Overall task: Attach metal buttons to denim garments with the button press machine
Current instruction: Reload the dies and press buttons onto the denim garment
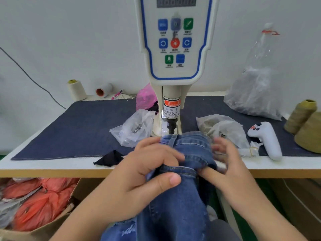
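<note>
A blue denim garment hangs over the table's front edge, its waistband lying just below the button press machine and its black punch head. My left hand grips the waistband, thumb curled over a fold and fingers on top. My right hand holds the garment's right edge, thumb tucked under the fold, fingers blurred. A clear bag with metal buttons lies left of the machine. Another clear bag lies to its right.
A dark denim mat covers the table. A white handheld controller, olive thread cones, a large plastic bag, a pink bag and cream spools stand around. A black fabric scrap lies near the front edge. Orange bags fill a box below.
</note>
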Tool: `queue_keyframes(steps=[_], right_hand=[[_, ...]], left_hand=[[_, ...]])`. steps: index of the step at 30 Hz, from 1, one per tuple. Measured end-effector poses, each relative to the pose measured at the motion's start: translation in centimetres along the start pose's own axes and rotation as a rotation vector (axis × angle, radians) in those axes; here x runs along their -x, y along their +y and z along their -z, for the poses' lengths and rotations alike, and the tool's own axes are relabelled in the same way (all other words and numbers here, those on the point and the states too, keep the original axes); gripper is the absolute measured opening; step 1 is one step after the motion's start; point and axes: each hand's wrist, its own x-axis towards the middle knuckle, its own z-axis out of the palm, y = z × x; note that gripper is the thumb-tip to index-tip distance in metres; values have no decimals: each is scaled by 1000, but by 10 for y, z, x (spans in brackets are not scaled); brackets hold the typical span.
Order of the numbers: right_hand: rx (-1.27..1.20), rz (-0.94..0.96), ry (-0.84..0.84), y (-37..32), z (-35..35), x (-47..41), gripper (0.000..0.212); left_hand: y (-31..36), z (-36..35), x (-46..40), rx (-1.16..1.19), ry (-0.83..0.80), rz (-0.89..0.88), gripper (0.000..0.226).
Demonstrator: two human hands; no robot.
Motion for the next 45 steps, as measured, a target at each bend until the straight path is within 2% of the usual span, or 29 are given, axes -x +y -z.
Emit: queue_keyframes(steps=[1,2,3,4,6,8,10,12,14,18,19,21,23,26,30,32,34,37,40,41,44,45], right_hand=[[93,202,77,-2,2,5,72],[152,406,67,-5,3,10,64],[187,559,-25,-8,3,14,57],[159,633,-188,-12,2,16,49],[49,550,-532,-15,0,16,36],[-22,306,-708,-11,-6,15,32],[-64,99,-733,1,-9,15,42],[-124,96,-696,10,-11,14,37],[-236,159,-680,12,-17,11,30],[-622,81,-640,17,-23,4,24],[-685,32,-681,17,-21,2,24],[-749,-84,-817,16,-18,-4,38],[-714,-181,-926,17,-14,-13,53],[-573,-236,-1015,17,-10,-25,39],[-372,-227,-993,26,-5,-39,46],[-340,-161,-1013,26,-4,-41,33],[-334,-101,-977,26,-1,-42,29],[-229,-53,-780,24,5,-42,42],[-107,3,-495,27,2,-47,76],[-77,30,-423,26,-2,-49,76],[-35,83,-326,24,-15,-63,45],[-48,75,-310,25,-19,-69,41]], left_hand=[[3,-1,-2,-27,20,-37,20],[7,-2,-3,-35,36,-62,18],[10,-2,-5,-27,47,-72,17],[13,-2,-7,-7,45,-75,15],[14,-3,-7,34,14,-58,11],[9,-2,-6,51,-34,3,12],[-1,-1,-6,64,-116,127,18],[-13,-2,-5,128,-161,278,23],[-24,-2,-5,217,-137,368,22],[-34,2,-8,252,-109,401,21],[-35,2,-9,244,-107,400,19],[-36,2,-11,255,-109,398,18],[-34,0,-13,278,-138,395,18],[-35,-1,-18,247,-209,377,19],[-37,0,-20,291,-295,338,8],[-38,1,-19,323,-389,255,7],[-42,2,-18,379,-409,239,9],[-52,5,-16,503,-348,384,10],[-68,5,-18,453,-215,517,20],[-74,5,-20,424,-159,549,25],[-89,3,-28,372,-4,610,27],[-93,1,-31,366,48,631,25]])
